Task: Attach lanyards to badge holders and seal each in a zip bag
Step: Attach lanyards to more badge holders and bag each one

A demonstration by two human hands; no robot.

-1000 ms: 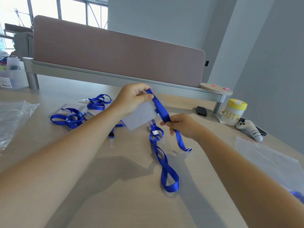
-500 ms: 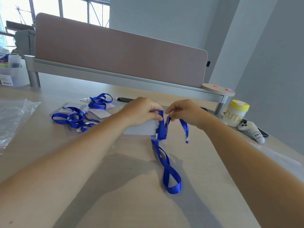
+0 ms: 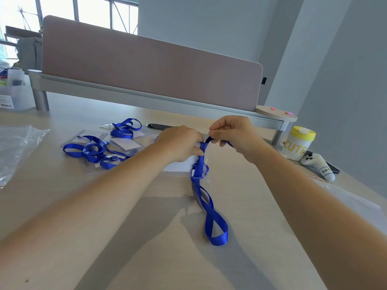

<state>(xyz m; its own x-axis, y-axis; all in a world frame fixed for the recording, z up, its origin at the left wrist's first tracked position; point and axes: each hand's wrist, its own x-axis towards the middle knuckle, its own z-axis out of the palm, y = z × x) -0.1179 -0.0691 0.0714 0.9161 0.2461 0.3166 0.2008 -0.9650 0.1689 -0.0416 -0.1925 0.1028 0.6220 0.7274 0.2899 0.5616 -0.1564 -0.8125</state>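
Observation:
My left hand (image 3: pixel 181 142) pinches a clear badge holder (image 3: pixel 178 165) with a white card against the top of a blue lanyard (image 3: pixel 210 214). My right hand (image 3: pixel 232 132) grips the same lanyard's upper strap just right of the left hand. The lanyard's loop trails toward me over the table, and its clip sits beside the holder's edge. A pile of more blue lanyards (image 3: pixel 94 149) and clear badge holders (image 3: pixel 125 144) lies to the left. A clear zip bag (image 3: pixel 351 200) lies at the right, partly behind my right forearm.
Crumpled clear plastic bags (image 3: pixel 16 147) lie at the far left. A yellow-lidded cup (image 3: pixel 297 146), a white toy (image 3: pixel 318 164) and a dark phone stand at the right. A pink divider panel (image 3: pixel 150 70) on a grey rail closes off the back of the table.
Both hands came together and lowered toward the table. The badge holder dropped from mid-air to lie nearly flat, and my right hand moved up the strap to beside the left hand.

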